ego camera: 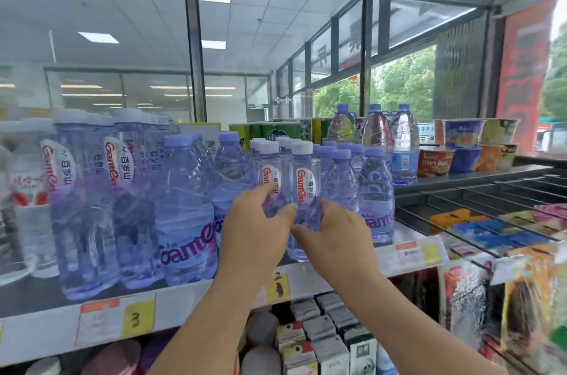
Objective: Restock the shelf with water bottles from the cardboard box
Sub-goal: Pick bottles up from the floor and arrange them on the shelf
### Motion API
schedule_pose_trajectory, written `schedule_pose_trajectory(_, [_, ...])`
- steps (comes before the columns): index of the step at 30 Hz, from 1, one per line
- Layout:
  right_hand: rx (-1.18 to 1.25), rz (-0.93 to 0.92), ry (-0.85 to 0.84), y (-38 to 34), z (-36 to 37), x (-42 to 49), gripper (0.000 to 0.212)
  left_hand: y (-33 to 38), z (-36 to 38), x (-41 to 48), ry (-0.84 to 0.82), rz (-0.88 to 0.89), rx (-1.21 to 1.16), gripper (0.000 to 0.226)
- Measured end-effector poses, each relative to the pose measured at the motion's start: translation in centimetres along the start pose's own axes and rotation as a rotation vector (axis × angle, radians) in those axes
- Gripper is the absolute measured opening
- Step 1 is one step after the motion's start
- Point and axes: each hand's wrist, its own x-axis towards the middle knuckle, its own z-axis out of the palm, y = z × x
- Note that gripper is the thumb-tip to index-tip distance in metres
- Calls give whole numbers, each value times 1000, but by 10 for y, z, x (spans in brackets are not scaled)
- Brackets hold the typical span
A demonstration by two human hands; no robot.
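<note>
Two small clear water bottles with white caps and red-lettered labels stand upright side by side at the front of the top shelf (337,273). My left hand (256,230) grips the left bottle (269,173) low on its body. My right hand (333,236) grips the right bottle (305,181) near its base. Behind and around them stand several purple-capped water bottles (342,181). The cardboard box is out of view.
Larger water bottles (184,215) fill the shelf to the left. Instant noodle cups (460,147) and big bottles (405,141) stand at the back right. A wire rack (491,193) with snack packs lies right. Drink cartons (325,344) sit on the shelf below.
</note>
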Motion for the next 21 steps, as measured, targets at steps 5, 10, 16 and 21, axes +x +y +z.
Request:
schedule_pose_trajectory(5, [-97, -6, 22, -4, 4, 0, 39, -9, 6, 2, -8, 3, 89, 52])
schedule_pose_trajectory(10, [-85, -42, 51, -6, -4, -10, 68, -13, 7, -2, -43, -17, 83, 50])
schedule_pose_trajectory(16, [-42, -44, 54, -8, 0, -6, 68, -17, 10, -4, -35, 4, 83, 51])
schedule_pose_trajectory(21, [-40, -37, 79, -4, 1, -3, 57, -18, 11, -7, -49, 10, 141, 53])
